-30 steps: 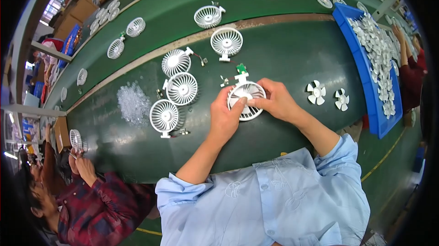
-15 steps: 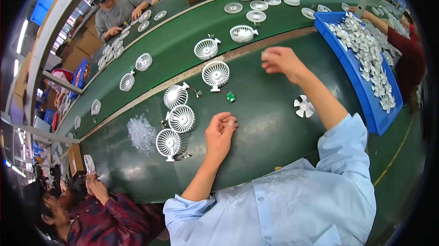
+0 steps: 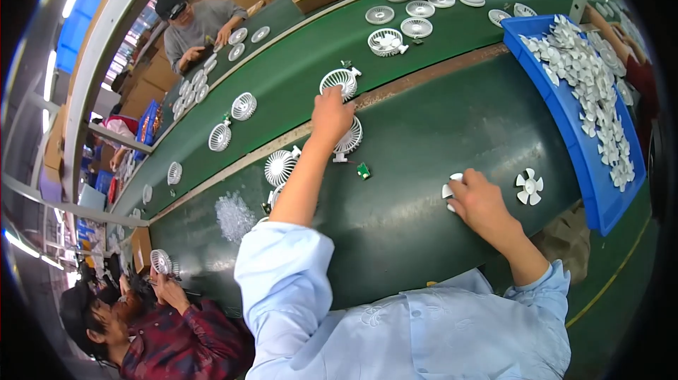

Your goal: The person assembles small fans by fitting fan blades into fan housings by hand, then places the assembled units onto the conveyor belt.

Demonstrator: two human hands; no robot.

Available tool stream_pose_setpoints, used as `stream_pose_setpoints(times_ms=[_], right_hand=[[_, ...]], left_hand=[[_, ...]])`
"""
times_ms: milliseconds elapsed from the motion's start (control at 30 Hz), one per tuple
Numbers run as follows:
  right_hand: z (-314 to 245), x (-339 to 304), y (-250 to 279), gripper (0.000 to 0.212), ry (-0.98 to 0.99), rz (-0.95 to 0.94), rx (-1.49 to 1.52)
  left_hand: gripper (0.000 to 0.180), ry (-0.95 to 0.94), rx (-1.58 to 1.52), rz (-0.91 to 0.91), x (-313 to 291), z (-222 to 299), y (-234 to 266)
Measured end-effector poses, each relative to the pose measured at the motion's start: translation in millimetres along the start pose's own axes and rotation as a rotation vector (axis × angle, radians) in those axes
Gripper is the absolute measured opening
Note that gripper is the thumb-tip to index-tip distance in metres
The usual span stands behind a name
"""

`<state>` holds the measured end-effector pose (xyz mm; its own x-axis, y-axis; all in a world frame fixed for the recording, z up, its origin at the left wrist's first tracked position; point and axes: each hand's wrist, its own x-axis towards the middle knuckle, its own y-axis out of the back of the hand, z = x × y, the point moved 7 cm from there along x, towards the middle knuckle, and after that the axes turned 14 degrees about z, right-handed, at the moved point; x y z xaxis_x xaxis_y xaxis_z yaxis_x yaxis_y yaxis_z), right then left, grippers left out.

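Note:
My left hand (image 3: 332,117) reaches to the belt, its closed fingers at the near rim of a round white fan housing (image 3: 337,80); the fingertips are partly hidden. Under that wrist is another fan housing (image 3: 349,138), partly covered, with a small green circuit board (image 3: 364,171) beside it. More fan housings (image 3: 280,167) lie behind my left forearm. My right hand (image 3: 480,203) is low over the table, fingers closed around a white fan blade (image 3: 449,189). To its right a second fan blade (image 3: 529,186) lies flat.
A blue tray (image 3: 590,168) heaped with white blades stands at the right. Clear plastic bits (image 3: 234,217) are piled at the left. Along the green belt (image 3: 289,90) lie housings and round grilles (image 3: 419,9). Co-workers sit across the belt and at my left.
My left hand has moved forward from the table to the fan housing on the belt. My right hand has come back toward me, onto a fan blade. Two blades now show on the table instead of one.

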<state>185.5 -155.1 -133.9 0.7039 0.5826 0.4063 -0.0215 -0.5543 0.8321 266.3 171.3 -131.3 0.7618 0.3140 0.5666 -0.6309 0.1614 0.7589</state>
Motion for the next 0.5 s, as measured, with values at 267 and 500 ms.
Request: stream_pose_setpoints(times_ms=[267,500], right_hand=[[-1,-4,-15,0.027,0.025,0.066,0.120],[5,1,-11,0.029,-0.003,0.043,0.149]], left_hand=[[0.019,-0.133,-0.094,0.068,-2,21,-24],[0.018,-0.345,-0.313,-0.224,-80,102,42]])
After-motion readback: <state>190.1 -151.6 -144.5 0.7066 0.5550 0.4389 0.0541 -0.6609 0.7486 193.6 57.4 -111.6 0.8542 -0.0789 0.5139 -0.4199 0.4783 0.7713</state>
